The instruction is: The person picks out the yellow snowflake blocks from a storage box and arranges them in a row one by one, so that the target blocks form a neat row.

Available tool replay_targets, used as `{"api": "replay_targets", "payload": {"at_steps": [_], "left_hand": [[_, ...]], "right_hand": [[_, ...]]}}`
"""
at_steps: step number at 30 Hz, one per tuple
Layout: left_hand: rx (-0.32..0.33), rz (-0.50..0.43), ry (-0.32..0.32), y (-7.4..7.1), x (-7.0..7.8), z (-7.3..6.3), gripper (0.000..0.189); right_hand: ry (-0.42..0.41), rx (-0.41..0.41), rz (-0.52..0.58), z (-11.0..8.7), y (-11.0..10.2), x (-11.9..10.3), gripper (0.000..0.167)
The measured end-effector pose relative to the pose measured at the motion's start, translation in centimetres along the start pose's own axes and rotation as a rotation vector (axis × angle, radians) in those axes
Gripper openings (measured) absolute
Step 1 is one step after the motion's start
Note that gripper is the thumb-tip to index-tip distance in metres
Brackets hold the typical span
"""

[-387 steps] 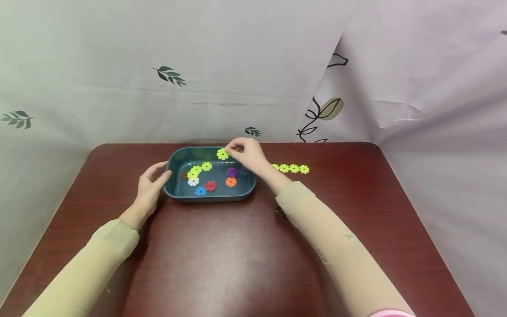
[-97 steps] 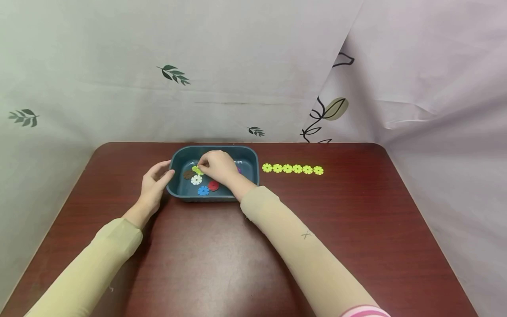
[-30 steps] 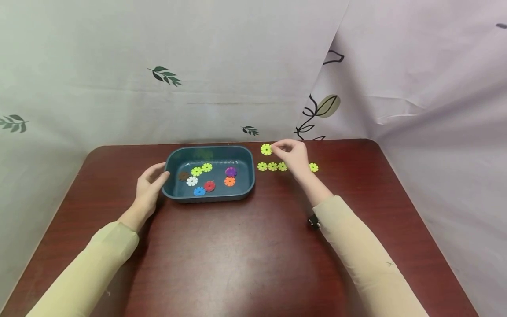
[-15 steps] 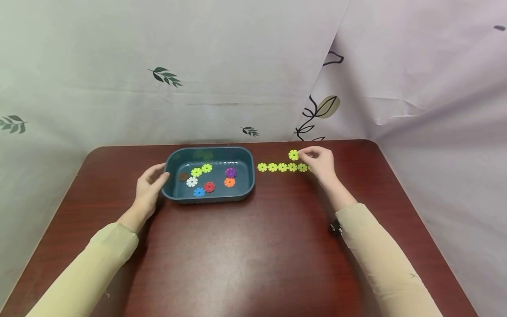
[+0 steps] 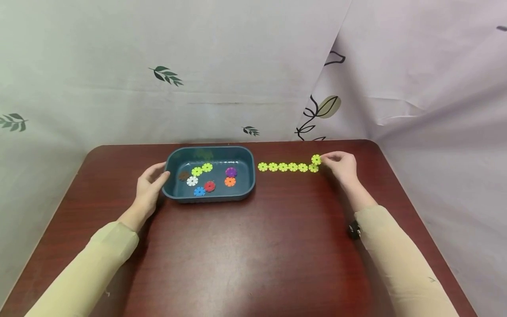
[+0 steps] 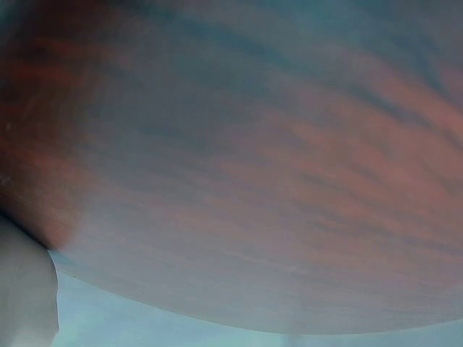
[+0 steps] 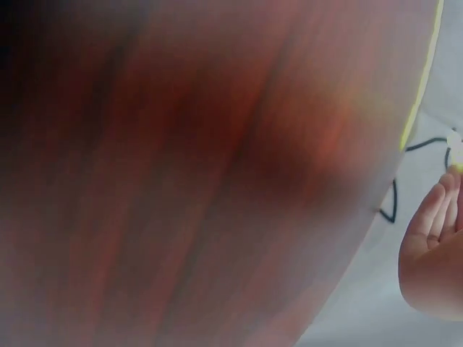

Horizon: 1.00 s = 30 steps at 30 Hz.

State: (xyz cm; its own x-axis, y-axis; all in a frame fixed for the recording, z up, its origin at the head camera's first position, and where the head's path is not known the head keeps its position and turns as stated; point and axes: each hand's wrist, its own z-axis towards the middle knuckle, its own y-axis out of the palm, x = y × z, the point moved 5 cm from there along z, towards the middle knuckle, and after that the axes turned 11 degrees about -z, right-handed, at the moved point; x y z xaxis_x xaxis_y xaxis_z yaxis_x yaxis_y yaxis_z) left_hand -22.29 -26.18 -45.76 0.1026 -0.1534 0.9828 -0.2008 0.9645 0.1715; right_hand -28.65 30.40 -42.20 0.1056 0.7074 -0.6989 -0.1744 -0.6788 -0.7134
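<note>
In the head view, my right hand [image 5: 341, 167] pinches a yellow-green snowflake disc [image 5: 316, 160] by its right edge. It is at the right end of a row of like yellow-green snowflake discs [image 5: 283, 167], overlapping the end one in view; whether they touch I cannot tell. My left hand [image 5: 147, 189] holds the left end of a dark teal plastic tray [image 5: 210, 199]. Inside lie two yellow-green discs [image 5: 202, 169] and white, brown, blue, red, orange and purple ones. In the right wrist view my right hand [image 7: 434, 253] shows only partly, at the right edge.
The reddish-brown wooden table [image 5: 237, 255] extends in front of the tray and row. A pale curtain with leaf prints [image 5: 166, 75] hangs behind and along the sides. A small black object [image 5: 354, 230] shows beneath my right cuff. The left wrist view is mostly blurred tabletop [image 6: 253, 181].
Over the last second my right hand carried the yellow-green disc rightward along the row, to its end. Earlier it took discs from the tray, and the row grew. My left hand stays at the tray.
</note>
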Motion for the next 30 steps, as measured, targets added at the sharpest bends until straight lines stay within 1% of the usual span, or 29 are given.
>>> {"api": "replay_targets", "payload": {"at_steps": [5,17,22,27,30], "left_hand": [[0.000,0.003,-0.003,0.0,0.0,0.0,0.026],[-0.008,0.009,-0.003,0.0,0.0,0.0,0.028],[-0.010,0.002,0.003,0.0,0.1,0.1,0.028],[-0.008,-0.006,0.015,0.1,0.2,0.1,0.029],[0.002,-0.007,0.020,0.1,0.2,0.1,0.029]], "right_hand": [[0.016,-0.042,-0.036,0.2,-0.7,1.3,0.028],[0.033,-0.119,-0.114,0.7,-1.5,3.5,0.031],[0.000,-0.148,-0.158,1.0,-1.4,3.6,0.031],[-0.033,-0.155,-0.231,1.3,-1.2,3.4,0.030],[-0.043,-0.158,-0.243,1.5,-1.2,3.2,0.029]]}}
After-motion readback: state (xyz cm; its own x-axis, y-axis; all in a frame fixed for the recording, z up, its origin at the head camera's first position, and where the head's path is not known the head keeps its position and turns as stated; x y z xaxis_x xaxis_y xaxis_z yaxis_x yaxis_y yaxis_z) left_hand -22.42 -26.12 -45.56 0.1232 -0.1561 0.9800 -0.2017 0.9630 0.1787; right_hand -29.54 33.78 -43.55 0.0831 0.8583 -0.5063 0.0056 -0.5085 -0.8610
